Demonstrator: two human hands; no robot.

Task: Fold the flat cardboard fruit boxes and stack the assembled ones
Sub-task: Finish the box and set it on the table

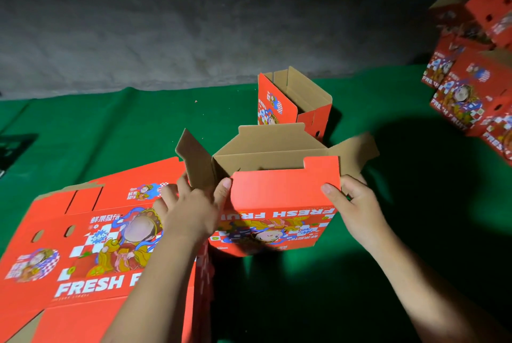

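Both hands hold the half-folded box (273, 198), which stands at the middle of the green-covered desk (110, 132). The left hand (191, 207) grips the box's left corner, thumb on the red front flap, fingers curled behind the raised brown side flap. The right hand (352, 201) pinches the flap's right edge. Left of the box, touching it, lies the stack of flat boxes (91, 254). Behind it stands an open assembled box (293, 101); far right, well apart, sits a pile of assembled boxes (471, 85). Bare green cloth lies right of the box.
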